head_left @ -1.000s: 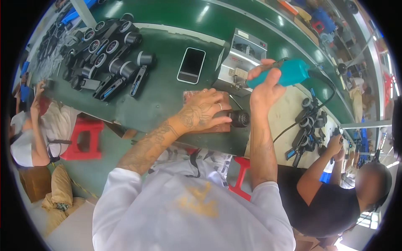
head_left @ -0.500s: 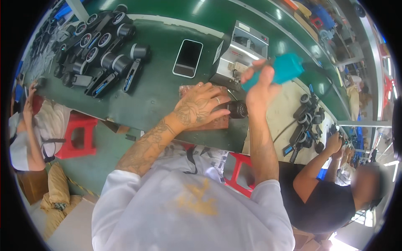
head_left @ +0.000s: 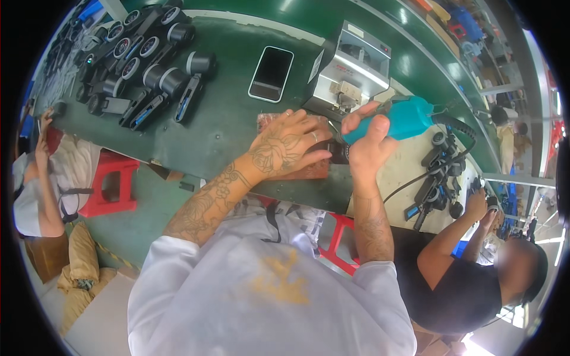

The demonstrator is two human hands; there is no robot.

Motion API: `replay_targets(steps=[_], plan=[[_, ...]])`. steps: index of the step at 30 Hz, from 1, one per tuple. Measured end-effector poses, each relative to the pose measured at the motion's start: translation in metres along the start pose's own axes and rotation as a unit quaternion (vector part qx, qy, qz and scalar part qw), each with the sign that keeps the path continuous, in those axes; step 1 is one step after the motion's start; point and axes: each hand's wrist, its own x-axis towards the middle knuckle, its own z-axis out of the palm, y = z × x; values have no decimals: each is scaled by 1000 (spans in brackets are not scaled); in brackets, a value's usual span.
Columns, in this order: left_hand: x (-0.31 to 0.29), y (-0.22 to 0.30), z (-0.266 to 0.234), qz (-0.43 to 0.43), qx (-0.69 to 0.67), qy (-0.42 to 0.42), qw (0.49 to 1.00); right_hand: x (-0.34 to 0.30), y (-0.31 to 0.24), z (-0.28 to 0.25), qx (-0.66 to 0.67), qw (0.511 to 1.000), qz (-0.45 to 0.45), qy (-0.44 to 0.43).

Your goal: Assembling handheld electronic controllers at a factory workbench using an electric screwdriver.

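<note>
At far left on the green tabletop (head_left: 225, 124), I log a cluster of black cylindrical parts with silver and red rings (head_left: 145, 65), lying in rows, well apart from my hands.

Next, a phone (head_left: 271, 74), face up and dark, alone between the parts and a grey metal machine (head_left: 350, 71).

Centre: my left hand (head_left: 285, 148), spread flat, fingers pressing down on a reddish-brown block (head_left: 309, 170) at the near edge of the tabletop. A small dark piece (head_left: 339, 152) sits just beside the fingertips; I cannot tell its shape.

Right of it: my right hand (head_left: 368, 145), closed in a full grip round a teal power driver (head_left: 404, 118), its tip angled down toward the dark piece, a black cable (head_left: 451, 148) trailing off right.

Step in hand, as I judge it: fastening the piece, with the left hand steadying it. Next move calls for keeping the tip square on the piece and the block pinned.

Far right: more black parts (head_left: 436, 172) on a pale surface, and a seated co-worker's hands (head_left: 484, 202) busy there.
</note>
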Motion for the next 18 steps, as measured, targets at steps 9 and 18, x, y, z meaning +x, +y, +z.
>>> replay_targets(steps=[9,18], plan=[[3,0,1,-19,3,-46,999,1,7,1,-66,998,-22,-6],[1,0,2,-8,-7,9,1000,33,-6,11,-78,996,-20,43]])
